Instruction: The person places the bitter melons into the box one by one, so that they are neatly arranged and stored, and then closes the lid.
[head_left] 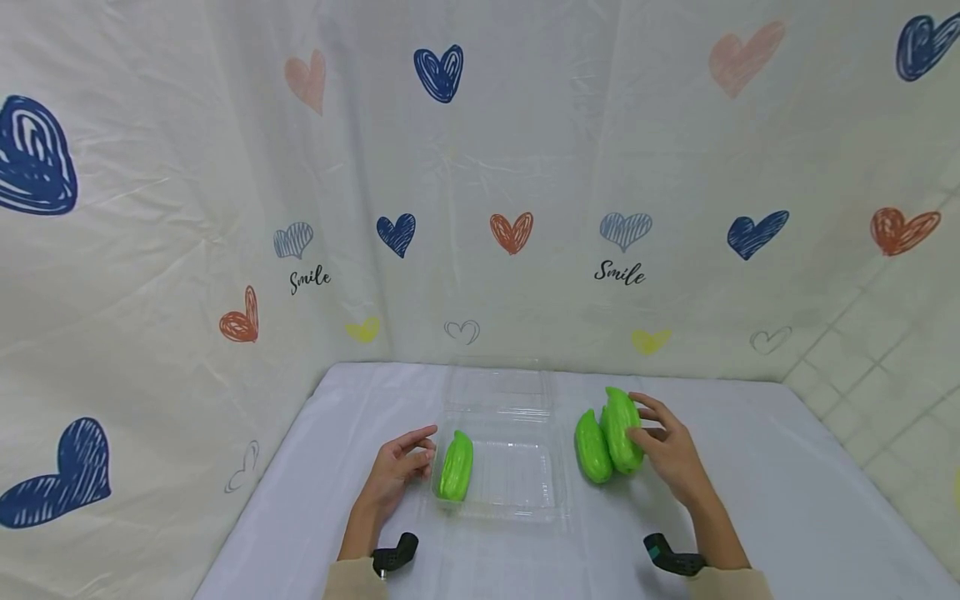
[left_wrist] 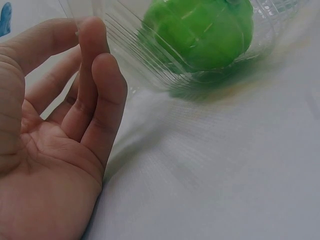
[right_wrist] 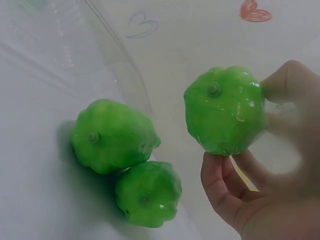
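A bitter melon (right_wrist: 225, 112), green, lumpy and ridged, is held between the thumb and fingers of my right hand (head_left: 671, 450). Two more bitter melons lie side by side on the table below it; one (head_left: 594, 447) shows well in the head view, and the other (right_wrist: 147, 195) is mostly hidden there behind the held one. My left hand (head_left: 401, 471) is at the left side of a clear plastic box (head_left: 517, 510), its fingertips right at the wall. Inside the box, along that left wall, lies another bitter melon (head_left: 456, 468).
The box's clear lid (head_left: 498, 390) lies folded back toward the far edge of the table. A white cloth (head_left: 765, 492) covers the table. Behind it hangs a white curtain (head_left: 555, 167) printed with hearts.
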